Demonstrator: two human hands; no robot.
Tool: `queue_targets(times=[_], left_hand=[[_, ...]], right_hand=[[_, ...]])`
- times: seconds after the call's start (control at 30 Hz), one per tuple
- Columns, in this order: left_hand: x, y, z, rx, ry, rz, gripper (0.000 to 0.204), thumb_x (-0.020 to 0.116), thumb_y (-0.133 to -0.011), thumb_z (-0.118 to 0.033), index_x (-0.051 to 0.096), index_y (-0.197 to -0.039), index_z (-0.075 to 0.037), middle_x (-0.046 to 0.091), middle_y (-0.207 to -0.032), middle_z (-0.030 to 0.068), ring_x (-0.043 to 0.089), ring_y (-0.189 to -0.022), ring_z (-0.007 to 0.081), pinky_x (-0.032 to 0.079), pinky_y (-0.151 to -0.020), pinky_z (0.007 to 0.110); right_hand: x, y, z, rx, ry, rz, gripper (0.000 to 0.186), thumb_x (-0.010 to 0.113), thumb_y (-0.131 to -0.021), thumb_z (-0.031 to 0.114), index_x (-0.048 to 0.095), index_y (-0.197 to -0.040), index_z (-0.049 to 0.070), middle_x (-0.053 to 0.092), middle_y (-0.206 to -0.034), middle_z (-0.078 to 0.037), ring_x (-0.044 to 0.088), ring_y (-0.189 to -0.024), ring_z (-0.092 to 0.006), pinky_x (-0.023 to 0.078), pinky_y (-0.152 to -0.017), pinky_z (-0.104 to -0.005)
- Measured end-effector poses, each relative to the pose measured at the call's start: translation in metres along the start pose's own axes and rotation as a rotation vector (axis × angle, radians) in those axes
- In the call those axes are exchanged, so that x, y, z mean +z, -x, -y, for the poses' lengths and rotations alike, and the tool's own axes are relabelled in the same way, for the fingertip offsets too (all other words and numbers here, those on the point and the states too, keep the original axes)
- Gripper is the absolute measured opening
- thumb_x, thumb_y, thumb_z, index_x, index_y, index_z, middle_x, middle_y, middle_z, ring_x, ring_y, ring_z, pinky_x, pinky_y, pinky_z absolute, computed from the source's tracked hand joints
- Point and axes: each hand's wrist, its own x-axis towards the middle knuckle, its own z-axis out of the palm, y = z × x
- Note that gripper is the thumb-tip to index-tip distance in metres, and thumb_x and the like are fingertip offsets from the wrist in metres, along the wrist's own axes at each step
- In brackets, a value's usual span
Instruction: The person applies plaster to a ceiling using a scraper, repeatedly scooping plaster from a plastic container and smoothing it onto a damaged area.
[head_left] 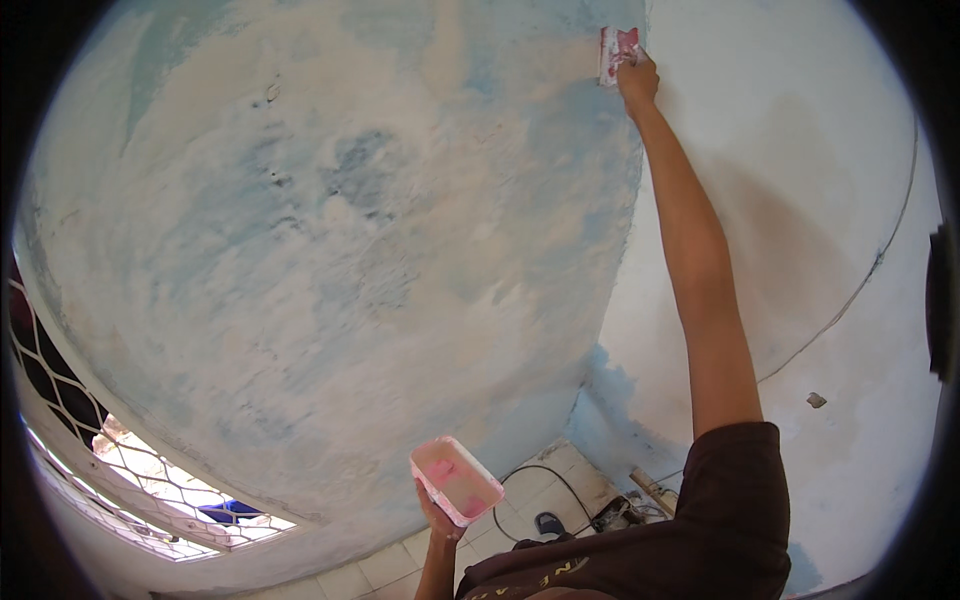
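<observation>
With the arm stretched high, my right hand (638, 82) grips a red putty knife (617, 52) with a wide blade smeared in white paste. The blade lies against the blue-and-cream patched wall (400, 240), close to the corner where it meets the whiter wall (790, 160). Low in front of my body, my left hand (440, 517) holds a pink rectangular tub (456, 480) from its near left side. Pinkish paste clings to the tub's inner walls and bottom. The fingers beneath the tub are mostly hidden.
A window with a white metal grille (150, 470) opens at lower left. Down on the tiled floor (385, 568) lie a black cable (508, 490), a dark shoe or sandal (548, 523) and wooden pieces (652, 490). A thin wire (880, 258) runs along the right wall.
</observation>
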Motion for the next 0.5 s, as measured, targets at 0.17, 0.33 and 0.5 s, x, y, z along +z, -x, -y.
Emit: queue_targets(times=[0.17,0.33,0.5], left_hand=[[0.008,-0.001,0.0,-0.016,-0.039,0.039,0.07,0.038,-0.1,-0.067,0.042,-0.149,-0.017,0.055,-0.139,0.0071,0.054,-0.126,0.0309,0.049,-0.103,0.054],[0.0,-0.013,0.011,-0.094,0.019,0.111,0.072,0.037,-0.101,-0.067,0.039,-0.151,-0.016,0.052,-0.142,0.0078,0.053,-0.129,0.0305,0.048,-0.106,0.053],[0.009,-0.01,0.022,-0.088,0.018,0.137,0.071,0.036,-0.101,-0.067,0.039,-0.152,-0.017,0.052,-0.143,0.0077,0.053,-0.129,0.0304,0.048,-0.106,0.053]], right_hand=[[-0.006,0.15,0.088,-0.405,0.018,0.094,0.044,0.065,-0.088,0.011,0.064,-0.133,0.011,0.07,-0.086,-0.018,0.066,-0.08,-0.0363,0.049,-0.08,-0.0486],[-0.033,0.29,0.134,-0.699,-0.29,0.346,0.064,0.064,-0.079,-0.007,0.061,-0.139,0.016,0.072,-0.119,-0.015,0.073,-0.092,-0.0302,0.058,-0.079,-0.0385],[-0.06,0.186,0.112,-0.671,-0.215,0.041,0.061,0.06,-0.083,-0.008,0.059,-0.141,0.012,0.069,-0.126,-0.02,0.072,-0.098,-0.0327,0.058,-0.081,-0.0388]])
